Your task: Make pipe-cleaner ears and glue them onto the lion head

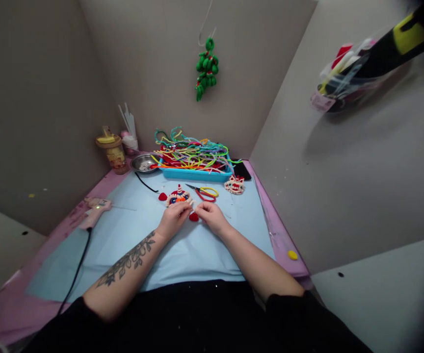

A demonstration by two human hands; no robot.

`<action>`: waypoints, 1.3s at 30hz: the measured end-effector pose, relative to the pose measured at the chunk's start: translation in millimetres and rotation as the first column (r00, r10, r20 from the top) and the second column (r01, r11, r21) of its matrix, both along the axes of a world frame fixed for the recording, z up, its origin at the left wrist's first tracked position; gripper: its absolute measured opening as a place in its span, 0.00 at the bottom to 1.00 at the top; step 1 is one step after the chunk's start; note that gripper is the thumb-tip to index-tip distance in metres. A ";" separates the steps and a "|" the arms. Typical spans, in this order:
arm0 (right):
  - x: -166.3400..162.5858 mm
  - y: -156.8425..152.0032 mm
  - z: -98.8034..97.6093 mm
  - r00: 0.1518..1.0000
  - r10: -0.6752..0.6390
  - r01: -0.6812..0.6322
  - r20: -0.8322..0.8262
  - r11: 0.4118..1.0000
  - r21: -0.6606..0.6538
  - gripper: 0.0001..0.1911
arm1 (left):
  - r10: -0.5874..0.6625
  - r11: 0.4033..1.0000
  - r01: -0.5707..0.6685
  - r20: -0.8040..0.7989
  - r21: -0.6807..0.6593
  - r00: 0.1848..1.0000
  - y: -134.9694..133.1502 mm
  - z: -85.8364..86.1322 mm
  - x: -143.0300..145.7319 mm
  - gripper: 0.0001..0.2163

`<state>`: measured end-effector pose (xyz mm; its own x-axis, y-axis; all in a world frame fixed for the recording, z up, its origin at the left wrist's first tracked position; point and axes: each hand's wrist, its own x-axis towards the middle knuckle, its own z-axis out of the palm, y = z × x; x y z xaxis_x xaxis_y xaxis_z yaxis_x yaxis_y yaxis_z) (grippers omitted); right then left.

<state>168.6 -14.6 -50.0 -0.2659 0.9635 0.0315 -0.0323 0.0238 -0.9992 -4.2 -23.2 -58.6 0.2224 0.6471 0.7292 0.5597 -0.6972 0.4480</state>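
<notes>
Pinching narrowly with the left hand [176, 215] and the right hand [212, 216], apparently on a thin, whitish, fuzzy strip [193, 202], beside a rounded red fuzzy piece [194, 216] and a red, cream and blue fuzzy animal face [179, 195] on the pale blue cloth [251, 218]. Could lose the strip by loosening either pinch, or kink it by pulling unevenly. Could knock the face towards the scissors with yellow and red handles [199, 189] by pushing a knuckle forward. Hidden behind the left fingers: the lower edge of the face. Hard to make out: the ends of the strip, mostly covered by fingertips. Cut off and blurred at upper right: a yellow-and-black object [392, 51], impossible to identify.
</notes>
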 end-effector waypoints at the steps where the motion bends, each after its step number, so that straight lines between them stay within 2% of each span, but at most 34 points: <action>1: -0.2 -0.1 -0.4 1.000 -0.001 0.001 -0.002 1.000 0.000 0.14 | 0.003 1.000 -0.003 0.003 -0.005 1.000 0.0 -0.2 0.1 0.05; 9: 1.7 -0.7 -0.4 1.000 0.002 -0.002 0.020 1.000 0.029 0.14 | -0.047 0.998 0.045 -0.049 -0.037 0.998 -1.7 5.1 0.6 0.05; 16: 0.4 -1.7 1.9 0.999 0.027 -0.028 0.023 0.998 0.056 0.16 | -0.058 0.998 0.058 -0.032 -0.007 0.998 0.1 3.4 -2.6 0.04; 28: -1.5 -2.4 1.8 1.000 0.010 -0.010 0.022 1.000 0.020 0.15 | -0.059 0.998 0.058 -0.017 -0.039 0.998 1.6 0.0 -3.4 0.05; 32: -0.2 -0.8 -0.8 1.000 -0.001 0.001 0.017 1.000 -0.006 0.13 | -0.074 0.997 0.074 -0.019 -0.011 0.997 1.7 0.5 -3.2 0.06; 39: -0.2 -1.5 -2.9 1.000 0.013 -0.013 0.021 1.000 -0.005 0.14 | -0.037 0.998 0.036 -0.027 -0.046 0.999 0.3 1.7 -3.0 0.07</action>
